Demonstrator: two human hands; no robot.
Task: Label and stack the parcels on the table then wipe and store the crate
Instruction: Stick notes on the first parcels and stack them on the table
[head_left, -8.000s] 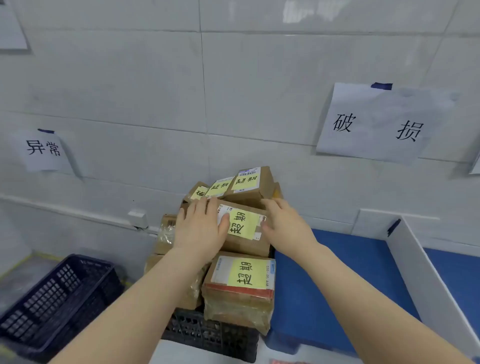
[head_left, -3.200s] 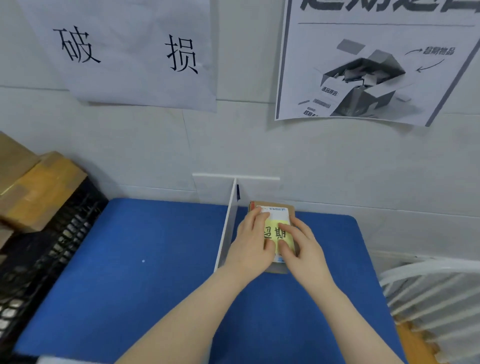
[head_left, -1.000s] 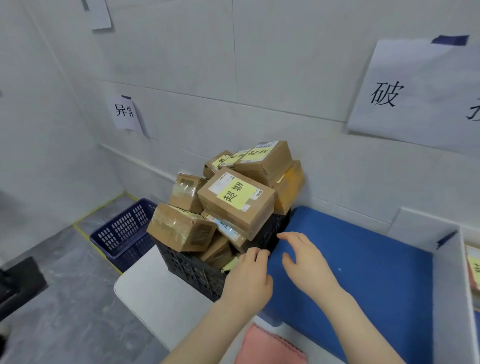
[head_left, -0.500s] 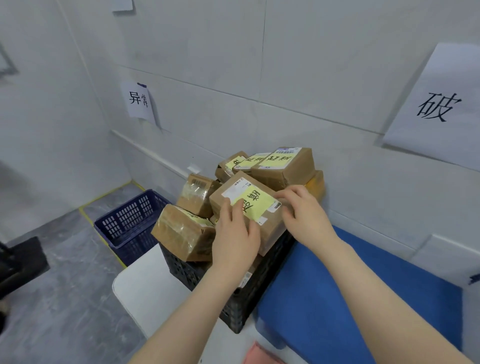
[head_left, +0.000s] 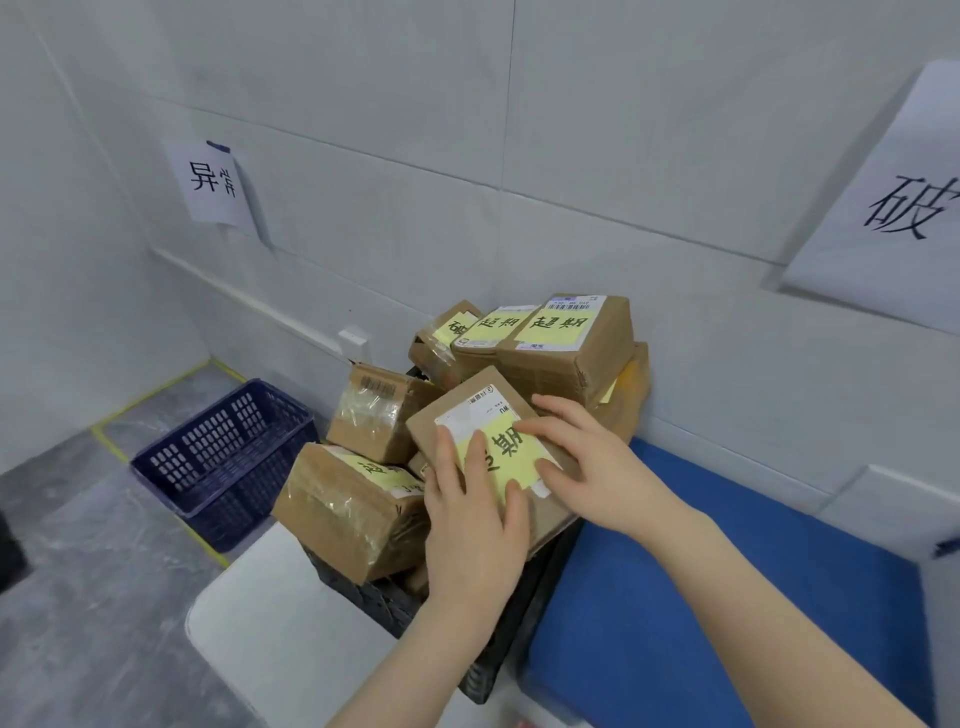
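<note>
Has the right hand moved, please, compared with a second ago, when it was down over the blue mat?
Yes. The right hand has gone up and left from the blue mat onto the labelled parcel above the black crate.

There is one camera, and it sits on my head. It looks forward and down, close over my two arms, at a black crate (head_left: 498, 639) full of boxes against the white wall (head_left: 571, 130). It leans left, so the floor (head_left: 78, 597) shows too.
</note>
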